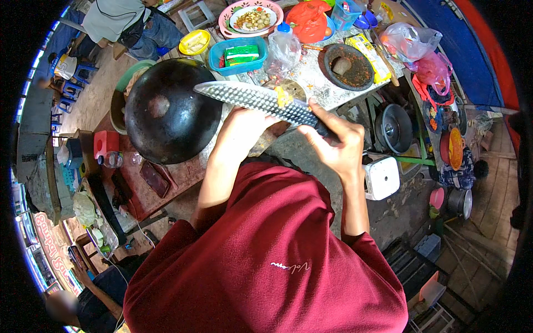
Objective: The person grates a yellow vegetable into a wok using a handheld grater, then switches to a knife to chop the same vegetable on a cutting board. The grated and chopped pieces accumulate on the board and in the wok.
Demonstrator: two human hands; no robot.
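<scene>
My right hand [336, 139] is closed round the dark handle of a large kitchen knife [244, 95], its pale blade dimpled and pointing left. Small yellow food pieces [284, 97] cling to the blade near the handle. Just below the blade is my left hand [244, 130]; its fingers are mostly hidden behind the knife, so whatever they hold does not show. Behind the knife lies a round brown board [294, 89], partly covered. A big blackened wok [177, 133] rests bottom up to the left, close to the knife tip.
A stone mortar [363, 80] with a pestle [342, 66] stands at the right back. Beyond the knife are a blue tub [212, 57], a clear plastic bag [282, 53], a pink-rimmed tray [224, 22] and a yellow bowl [204, 50]. A white container [382, 177] is to the right.
</scene>
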